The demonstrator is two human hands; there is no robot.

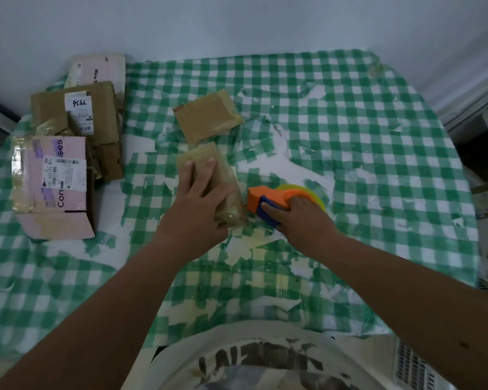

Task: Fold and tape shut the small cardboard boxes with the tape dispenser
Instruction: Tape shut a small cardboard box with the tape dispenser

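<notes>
A small cardboard box [209, 184], wrapped in glossy clear tape, lies near the middle of the table [364, 136], its long axis running from about eleven o'clock at the far end to five o'clock at the near end. The left hand [199, 205] lies over its near half, fingers stretched flat along the top and the thumb wrapped round the right edge, so the near left corner is hidden under the palm. Just beside the box at three o'clock sits the tape dispenser [276, 199]: an orange body whose nose points at nine o'clock toward the box, a blue handle part, and a yellow-green roll behind it. The right hand [299, 218] grips it from above, fingers curled over the blue part and the orange top; the roll is largely covered by the knuckles. Whether the nose touches the box is hard to make out.

At twelve o'clock from the held box lies a second taped box [207, 116], flat, its long axis tilted toward two o'clock, its near edge just beside the first. At nine o'clock, along the table's left edge, stand a pink carton [51, 187] with a shipping label, a brown carton [74, 114] with a handwritten label behind it, and a pale carton [99, 70] further back, partly hidden. The green-checked tablecloth [378, 192] is torn in many patches, showing white beneath. The light is dim, and small print on the labels cannot be read.
</notes>
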